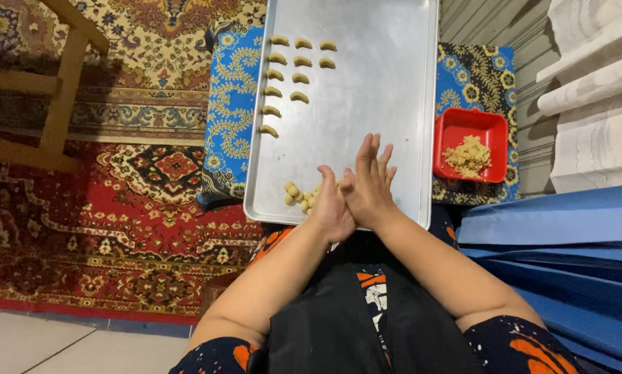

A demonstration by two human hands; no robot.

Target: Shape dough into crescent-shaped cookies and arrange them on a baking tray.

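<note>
Palms are pressing flat against each other right now, the left hand [332, 208] and the right hand [368, 181] meeting over the near edge of the big rectangular silver metal baking tray [387, 90], fingers straight and held close together, pointing away from the body. Looks like a bit of dough is getting rolled between the palms, though the piece itself is hiding in there, so I can't tell its shape

Just beside the left hand, a little heap of small pale dough balls [298, 196] is sitting on the tray's near end. At the far end, three rows of small tan crescent-shaped dough pieces [290, 69] are lying apart from each other, neatly lined up. Off the tray's right side, a square red plastic container holding crumbly beige dough [470, 147] is resting on the blue patterned cloth [231, 104]

My guess is the rolling step is in hand; next move would need a gentle bend into a crescent and a spot below the existing rows
</note>
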